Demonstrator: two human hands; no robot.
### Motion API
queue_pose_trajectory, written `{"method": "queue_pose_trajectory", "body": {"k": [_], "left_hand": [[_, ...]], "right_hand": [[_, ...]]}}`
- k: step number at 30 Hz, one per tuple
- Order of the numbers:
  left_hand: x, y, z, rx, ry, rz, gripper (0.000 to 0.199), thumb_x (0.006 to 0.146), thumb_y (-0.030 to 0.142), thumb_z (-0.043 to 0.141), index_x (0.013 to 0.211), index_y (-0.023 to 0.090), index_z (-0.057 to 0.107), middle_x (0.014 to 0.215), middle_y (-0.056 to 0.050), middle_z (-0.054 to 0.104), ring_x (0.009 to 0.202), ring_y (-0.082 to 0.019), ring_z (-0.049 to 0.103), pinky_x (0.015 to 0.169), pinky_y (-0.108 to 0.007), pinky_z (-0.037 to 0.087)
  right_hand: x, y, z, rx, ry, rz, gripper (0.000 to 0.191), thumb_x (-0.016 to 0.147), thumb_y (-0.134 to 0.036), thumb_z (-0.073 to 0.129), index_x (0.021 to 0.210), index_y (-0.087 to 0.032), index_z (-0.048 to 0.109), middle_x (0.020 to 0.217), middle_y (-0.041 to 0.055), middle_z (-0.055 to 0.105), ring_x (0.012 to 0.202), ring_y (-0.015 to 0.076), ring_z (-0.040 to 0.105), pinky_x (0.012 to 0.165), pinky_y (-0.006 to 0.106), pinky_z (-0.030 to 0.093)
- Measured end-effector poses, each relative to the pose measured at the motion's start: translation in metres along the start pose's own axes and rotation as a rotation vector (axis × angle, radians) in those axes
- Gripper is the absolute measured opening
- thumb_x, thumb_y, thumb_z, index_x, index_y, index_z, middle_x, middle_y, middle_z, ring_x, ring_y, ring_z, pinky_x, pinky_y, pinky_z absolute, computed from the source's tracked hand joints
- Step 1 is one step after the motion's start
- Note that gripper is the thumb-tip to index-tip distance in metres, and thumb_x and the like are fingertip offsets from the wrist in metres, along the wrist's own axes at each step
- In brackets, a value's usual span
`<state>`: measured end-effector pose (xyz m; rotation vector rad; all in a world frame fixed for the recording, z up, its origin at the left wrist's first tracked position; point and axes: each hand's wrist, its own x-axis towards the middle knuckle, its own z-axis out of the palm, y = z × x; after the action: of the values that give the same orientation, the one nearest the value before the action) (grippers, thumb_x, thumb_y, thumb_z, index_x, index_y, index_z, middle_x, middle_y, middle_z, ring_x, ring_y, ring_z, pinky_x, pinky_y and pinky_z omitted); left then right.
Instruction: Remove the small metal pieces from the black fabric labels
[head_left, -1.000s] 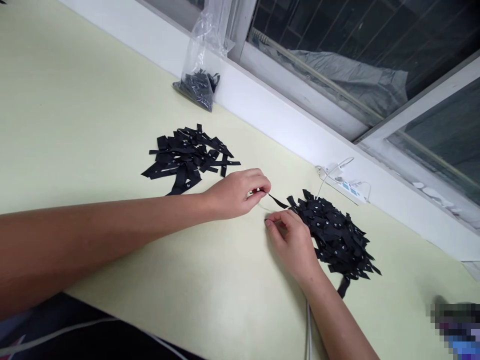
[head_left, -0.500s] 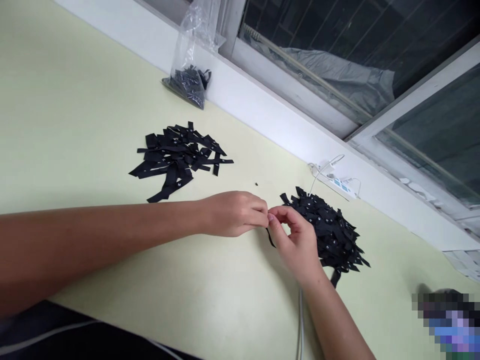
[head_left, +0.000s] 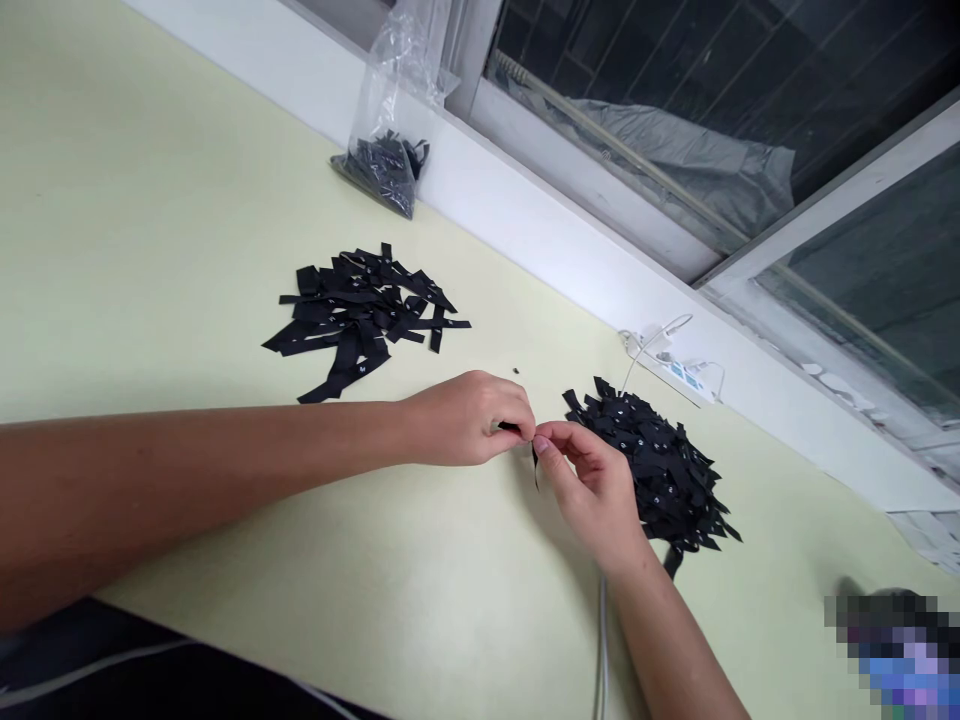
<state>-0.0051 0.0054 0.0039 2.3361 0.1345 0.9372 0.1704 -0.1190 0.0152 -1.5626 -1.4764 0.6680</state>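
My left hand [head_left: 480,418] is closed in a pinch, with part of a black strip [head_left: 510,427] showing between its fingers. Its fingertips meet those of my right hand [head_left: 589,480], which also pinches the strip; a thin end hangs below the fingertips. Behind and right of my right hand lies a large pile of black strips [head_left: 660,460] with small white marks. A looser, smaller pile of similar strips [head_left: 360,310] is spread on the table beyond my left forearm.
A clear plastic bag [head_left: 386,160] with black pieces stands against the white wall ledge [head_left: 525,220]. A power strip [head_left: 679,372] with white cables lies by the ledge. A grey cable [head_left: 602,640] runs under my right forearm. A pixelated object [head_left: 900,650] is at lower right.
My left hand has turned slightly, and black strip now shows inside its curled fingers. The hanging end looks thinner and straighter. The whole view has shifted a little.
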Motion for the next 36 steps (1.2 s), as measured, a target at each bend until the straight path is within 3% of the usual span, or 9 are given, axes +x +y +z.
{"method": "queue_pose_trajectory", "body": {"k": [11,19,26,36], "left_hand": [[-0.002,0.001,0.0026,0.013,0.036,-0.025,0.018,0.089,0.008,0.058,0.083,0.018,0.072,0.094,-0.003,0.071,0.075,-0.011,0.063,0.071,-0.024,0.048],[-0.0011,0.0038,0.0021,0.03,0.04,-0.022,0.015,0.088,0.007,0.059,0.085,0.016,0.071,0.085,-0.002,0.068,0.073,-0.011,0.061,0.069,-0.025,0.046],[-0.0015,0.0017,0.0007,0.002,-0.077,-0.107,0.011,0.089,0.008,0.058,0.091,0.017,0.064,0.09,-0.002,0.068,0.08,-0.014,0.062,0.07,-0.027,0.044],[-0.0009,0.0031,-0.0003,-0.033,-0.141,-0.194,0.004,0.092,0.017,0.054,0.09,0.019,0.053,0.088,-0.003,0.063,0.077,-0.016,0.055,0.067,-0.029,0.04]], "right_hand": [[0.0008,0.0027,0.0018,0.052,0.012,0.004,0.016,0.089,-0.033,0.073,0.1,-0.022,0.074,0.096,0.0058,0.076,0.085,0.0193,0.07,0.075,0.033,0.057],[0.0009,-0.0007,0.0026,-0.008,0.023,-0.019,0.014,0.091,-0.031,0.071,0.098,-0.021,0.077,0.096,0.0057,0.078,0.088,0.0204,0.073,0.08,0.034,0.057],[0.0017,0.002,0.0057,-0.083,0.029,-0.059,0.012,0.091,-0.03,0.07,0.097,-0.023,0.078,0.098,0.0041,0.079,0.086,0.0193,0.074,0.078,0.031,0.057],[0.0005,-0.0003,0.008,-0.079,0.07,-0.008,0.014,0.09,-0.034,0.072,0.095,-0.023,0.079,0.094,0.0039,0.08,0.084,0.0197,0.072,0.079,0.034,0.057]]}}
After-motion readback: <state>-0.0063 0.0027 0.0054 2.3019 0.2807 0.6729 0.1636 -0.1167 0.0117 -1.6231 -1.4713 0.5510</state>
